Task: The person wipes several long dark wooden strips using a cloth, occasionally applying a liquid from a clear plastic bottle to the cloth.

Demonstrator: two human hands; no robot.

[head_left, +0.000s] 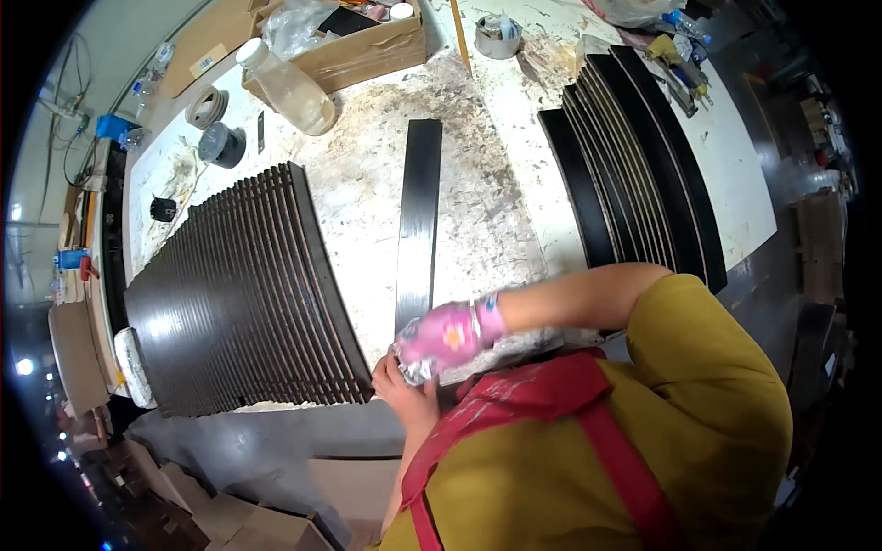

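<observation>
A long, flat black strip (420,211) lies lengthwise on the worktable in front of me, its upper face shiny. My right hand (452,334), in a pink flowered glove, is closed on a crumpled whitish-grey rag (418,369) and presses it onto the strip's near end. Bare and close beside it, my left hand (404,393) grips that same near end, its fingers at the left edge. The rag and glove hide part of the strip's end and some of the left fingers.
Left stands a wide row of dark strips (230,303); at right, a stack of black strips (634,165). Farther back are a cardboard box (367,55), a clear bottle (289,92), a dark-lidded jar (220,145), a tape roll (498,39) and a yellow-handled tool (675,69).
</observation>
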